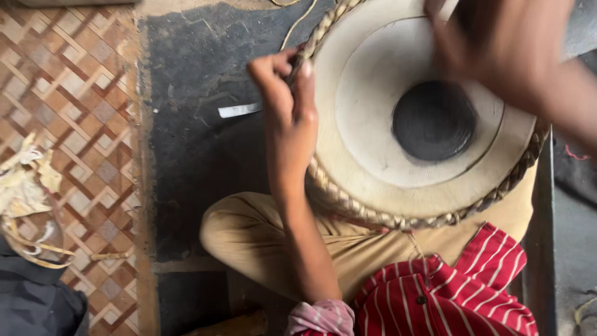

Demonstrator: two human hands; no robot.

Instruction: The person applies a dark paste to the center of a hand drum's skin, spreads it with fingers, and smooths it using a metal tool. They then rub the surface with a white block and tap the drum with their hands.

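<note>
A round hand drum [429,118] rests head-up on the person's lap, propped against the tan trousers [261,236] of the folded legs, its pale skin ringed by concentric layers and marked with a black disc [434,121] set a little off centre. Around the rim runs a thick braided band [398,219] of hide or cord, plaited tightly and standing slightly proud of the skin. The drum looks heavy and stiff in the body, while the stretched skin and its dark patch are likely the fragile parts; the braid, rough and firm, seems the safest place to grip, since it offers purchase without pressing on the membrane. The left hand [289,106] is at the upper left of the rim, fingers curled narrow and pinched onto the braid there. The right hand [497,43] is over the far side of the drum head, blurred with motion, so I cannot tell whether it grips anything or how far the fingers are spread. Below the drum lies a red cloth with white stripes [460,292]. Further out, the dark mat [199,124] on the floor carries a small pale strip [239,111], flat and apart from the drum. To the left is patterned woven flooring [68,93], with a heap of pale scraps [25,186] near a dark bundle [34,305].
</note>
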